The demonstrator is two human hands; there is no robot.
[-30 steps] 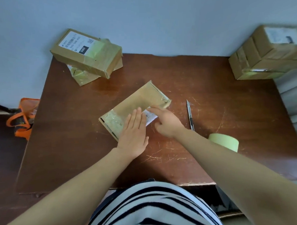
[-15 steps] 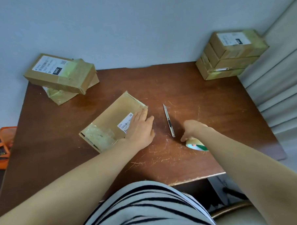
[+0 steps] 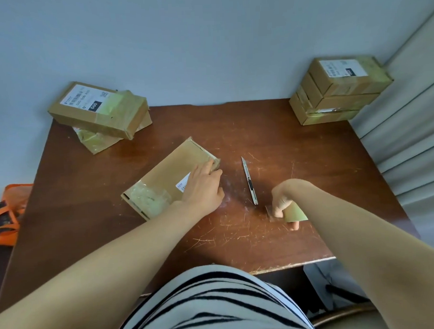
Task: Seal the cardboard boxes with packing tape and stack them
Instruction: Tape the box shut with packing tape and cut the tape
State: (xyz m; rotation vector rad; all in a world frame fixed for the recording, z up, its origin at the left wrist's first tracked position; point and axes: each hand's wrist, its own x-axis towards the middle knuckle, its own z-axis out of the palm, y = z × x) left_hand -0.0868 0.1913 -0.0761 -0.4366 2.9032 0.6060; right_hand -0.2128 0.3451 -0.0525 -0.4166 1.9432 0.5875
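Our left hand [image 3: 203, 187] lies flat on the box [image 3: 166, 175], right hand [image 3: 283, 196] grips the tape roll [image 3: 294, 212]; we think sealing begins, tape must come over.

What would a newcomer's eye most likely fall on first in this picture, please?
Probably the hands at the middle of the dark brown wooden table: the left hand rests flat on a flat brown cardboard box, while the right hand grips a pale green roll of packing tape. Between them lies a slim silver utility knife; a stack of two taped boxes sits back left, a stack of three taped boxes back right.
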